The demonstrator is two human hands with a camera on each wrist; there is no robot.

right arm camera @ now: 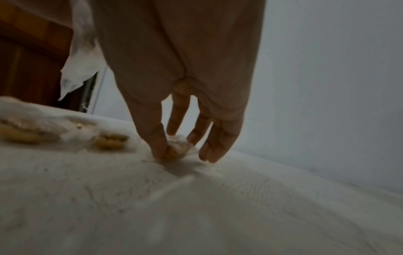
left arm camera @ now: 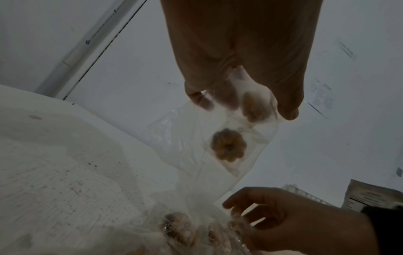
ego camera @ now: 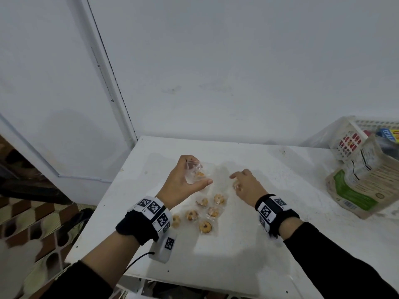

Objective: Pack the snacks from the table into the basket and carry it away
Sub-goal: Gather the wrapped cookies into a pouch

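Note:
My left hand is raised a little above the white table and grips clear-wrapped ring cookies. In the left wrist view the packets hang from my left hand. My right hand is down on the table and pinches one wrapped cookie. The right wrist view shows that cookie between the thumb and fingers of my right hand. Several more wrapped cookies lie on the table between my wrists. The white basket stands at the far right.
The basket holds colourful snack packs, and a beige and green bag leans against it. The table stands in a corner of white walls, with a white door frame at the left. Patterned floor tiles lie past the table's left edge.

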